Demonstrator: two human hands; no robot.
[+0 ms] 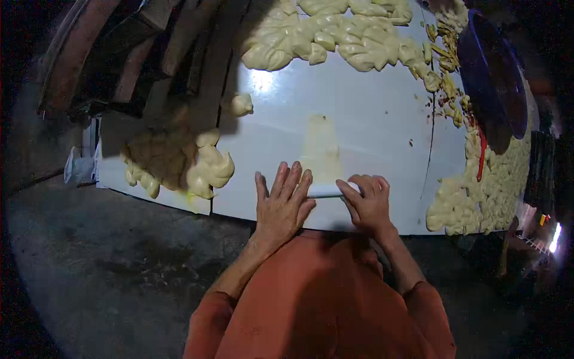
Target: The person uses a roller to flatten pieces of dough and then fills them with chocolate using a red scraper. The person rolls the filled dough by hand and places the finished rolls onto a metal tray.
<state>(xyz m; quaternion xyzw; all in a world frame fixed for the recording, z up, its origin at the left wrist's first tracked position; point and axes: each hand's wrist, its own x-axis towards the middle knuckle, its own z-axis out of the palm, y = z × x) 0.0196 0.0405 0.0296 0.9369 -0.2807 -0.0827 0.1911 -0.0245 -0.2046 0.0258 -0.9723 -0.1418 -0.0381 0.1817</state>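
Dough strip (321, 143), pale and thin, is lying flat on the white table (376, 119) just beyond our fingers, its near end reaching toward a white rod (326, 191) between our hands. Our left hand (278, 206) is resting palm down with its fingers spread, its thumb just beside the rod's left end; whether it is touching the rod, we cannot tell. Our right hand (369, 203) is pinching the rod's right end between thumb and curled fingers. We are judging the step in hand to be working the rod at the strip's near end, though whether flattening or winding we cannot tell; the next move seems to be calling for even pressure from both hands.

Well beyond our fingers, a far heap of dough (359, 42) is covering part of the table. Left of our left fingers, a dough clump (209, 161) is lying partly shadowed, with a dough ball (241, 105) sitting farther out. Right of our right fingers, a dough spread (487, 194) is filling the table's side, a slim red object (482, 155) and a dark blue basin (476, 78) lying beyond. These masses are limiting our sideways room.
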